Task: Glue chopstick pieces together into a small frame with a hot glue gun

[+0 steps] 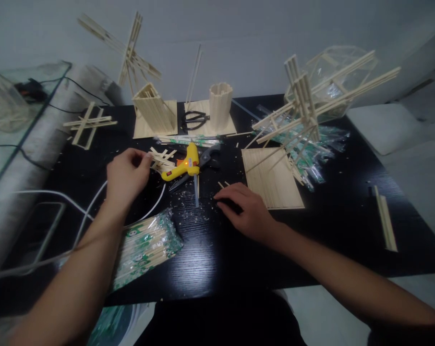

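My left hand (pixel 126 174) is closed in a pinch on a small cross-shaped assembly of wooden sticks (pixel 162 160), just left of the yellow glue gun (pixel 183 166). The glue gun lies on the black table (pixel 210 250) with its white cord (pixel 95 197) running left. My right hand (pixel 247 207) rests palm down on the table with fingers stretched toward short stick pieces (pixel 223 184) near the gun's nozzle. A flat panel of glued sticks (pixel 275 180) lies just right of that hand. Black scissors (pixel 207 156) sit behind the gun.
A green-printed pack of wooden sticks (pixel 145 247) lies near the front left. Stick-built models stand behind: a box (pixel 153 108), a round cup (pixel 220 103), a windmill frame (pixel 304 103), a cross frame (pixel 88 124). Loose sticks (pixel 385 221) lie at right.
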Demonstrator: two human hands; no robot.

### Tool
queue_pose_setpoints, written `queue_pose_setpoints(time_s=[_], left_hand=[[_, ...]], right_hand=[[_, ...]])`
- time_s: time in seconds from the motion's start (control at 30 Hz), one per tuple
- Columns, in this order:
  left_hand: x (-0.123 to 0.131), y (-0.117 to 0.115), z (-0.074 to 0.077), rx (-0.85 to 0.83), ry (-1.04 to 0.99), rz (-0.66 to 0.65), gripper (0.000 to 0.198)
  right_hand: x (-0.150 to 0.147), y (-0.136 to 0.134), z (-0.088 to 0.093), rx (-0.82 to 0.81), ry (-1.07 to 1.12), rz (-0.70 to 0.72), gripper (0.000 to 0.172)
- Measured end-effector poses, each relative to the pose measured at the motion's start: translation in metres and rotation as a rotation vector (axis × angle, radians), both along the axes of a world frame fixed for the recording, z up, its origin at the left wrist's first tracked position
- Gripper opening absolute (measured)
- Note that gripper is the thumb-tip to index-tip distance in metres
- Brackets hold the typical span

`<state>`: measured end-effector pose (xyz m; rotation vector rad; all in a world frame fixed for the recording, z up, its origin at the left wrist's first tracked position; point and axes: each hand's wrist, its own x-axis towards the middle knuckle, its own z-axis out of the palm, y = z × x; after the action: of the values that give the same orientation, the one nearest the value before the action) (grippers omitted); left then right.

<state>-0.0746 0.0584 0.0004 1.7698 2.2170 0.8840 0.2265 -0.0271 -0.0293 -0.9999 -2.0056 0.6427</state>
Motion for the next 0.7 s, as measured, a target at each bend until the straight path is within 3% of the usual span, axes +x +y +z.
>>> queue_pose_setpoints(time_s=[0.2,0.43,0.7], left_hand=[[0.010,-0.006,0.000,0.079,0.132,-0.172,0.018],[0.035,-0.022,0.003,0.063,0.191,-0.547,0.045],[0.041,-0.022,-0.006,-0.025,0.268,-0.605,0.057]], right_hand=[[-0.004,-0.003,-0.005,0.110,-0.284,0.118,0.033],[-0.014,-0.004,-0.003,0.141,-0.558,0.182,0.051],[-0.019,-0.004,-0.006,0.135,-0.621,0.222,0.055]])
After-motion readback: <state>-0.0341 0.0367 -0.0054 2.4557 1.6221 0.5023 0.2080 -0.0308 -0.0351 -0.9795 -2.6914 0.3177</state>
